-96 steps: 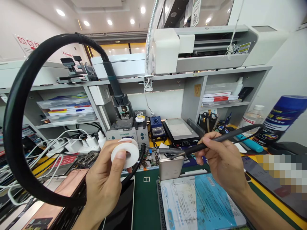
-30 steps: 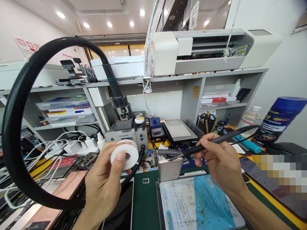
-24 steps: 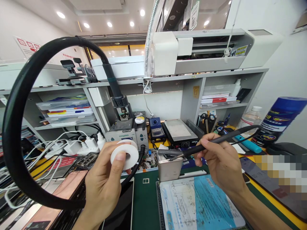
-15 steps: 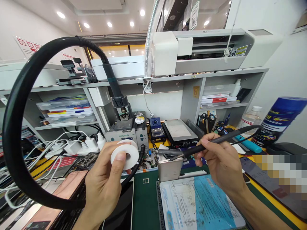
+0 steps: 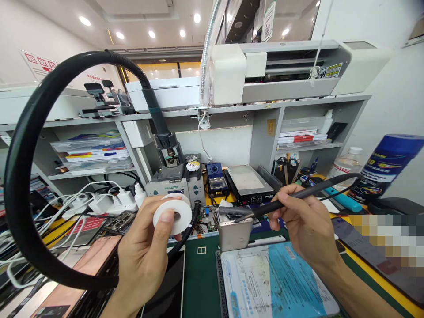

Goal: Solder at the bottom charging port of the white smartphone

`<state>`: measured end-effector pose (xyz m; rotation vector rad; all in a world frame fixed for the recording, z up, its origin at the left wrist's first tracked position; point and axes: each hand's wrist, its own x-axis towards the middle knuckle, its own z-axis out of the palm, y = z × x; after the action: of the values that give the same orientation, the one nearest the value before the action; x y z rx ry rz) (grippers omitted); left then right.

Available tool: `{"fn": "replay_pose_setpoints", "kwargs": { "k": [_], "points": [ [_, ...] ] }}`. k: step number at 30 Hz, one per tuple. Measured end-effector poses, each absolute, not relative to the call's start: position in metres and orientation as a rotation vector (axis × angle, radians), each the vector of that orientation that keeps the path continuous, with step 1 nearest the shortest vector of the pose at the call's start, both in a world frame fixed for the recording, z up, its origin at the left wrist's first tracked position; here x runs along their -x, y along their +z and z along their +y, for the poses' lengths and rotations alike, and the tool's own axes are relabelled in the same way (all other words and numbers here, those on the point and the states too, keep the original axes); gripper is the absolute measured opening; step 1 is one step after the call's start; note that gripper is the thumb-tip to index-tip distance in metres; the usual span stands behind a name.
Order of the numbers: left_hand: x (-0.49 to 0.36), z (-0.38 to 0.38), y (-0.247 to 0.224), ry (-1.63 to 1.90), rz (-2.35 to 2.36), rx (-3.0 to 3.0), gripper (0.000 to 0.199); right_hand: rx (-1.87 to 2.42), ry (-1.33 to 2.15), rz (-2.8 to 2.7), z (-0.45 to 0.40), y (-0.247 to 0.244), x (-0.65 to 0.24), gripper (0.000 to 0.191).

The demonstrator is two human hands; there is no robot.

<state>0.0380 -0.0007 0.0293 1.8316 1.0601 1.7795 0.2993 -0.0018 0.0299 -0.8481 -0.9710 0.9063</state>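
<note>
My left hand [image 5: 145,247] grips a white spool [image 5: 172,216] between thumb and fingers, its round hole facing me. On the right, my right hand [image 5: 304,221] is closed around a black soldering iron handle [image 5: 276,205], whose cable runs off to the right. The iron's thin tip points left, over the top of a small metallic box [image 5: 235,234]; I cannot tell whether they touch. Below my right hand lies a blue and white panel [image 5: 274,282]. A tiny metal frame [image 5: 202,250] rests on the green mat [image 5: 200,282], between my hands.
A thick black hose [image 5: 20,176] loops around the left side up to a hot-air station [image 5: 168,187]. A flat heating plate [image 5: 248,181] and small blue unit [image 5: 217,179] stand behind. Phones [image 5: 79,274] lie left; a blue spray can [image 5: 384,168] stands right.
</note>
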Motion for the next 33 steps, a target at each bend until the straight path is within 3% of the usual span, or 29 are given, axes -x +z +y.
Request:
{"fn": "replay_pose_setpoints", "kwargs": {
  "k": [33],
  "points": [
    [-0.0312,0.0034,0.0259,1.752,1.029,-1.927,0.022,0.819,0.889,-0.978,-0.0015,0.0273,-0.3011,0.019]
  ]
}}
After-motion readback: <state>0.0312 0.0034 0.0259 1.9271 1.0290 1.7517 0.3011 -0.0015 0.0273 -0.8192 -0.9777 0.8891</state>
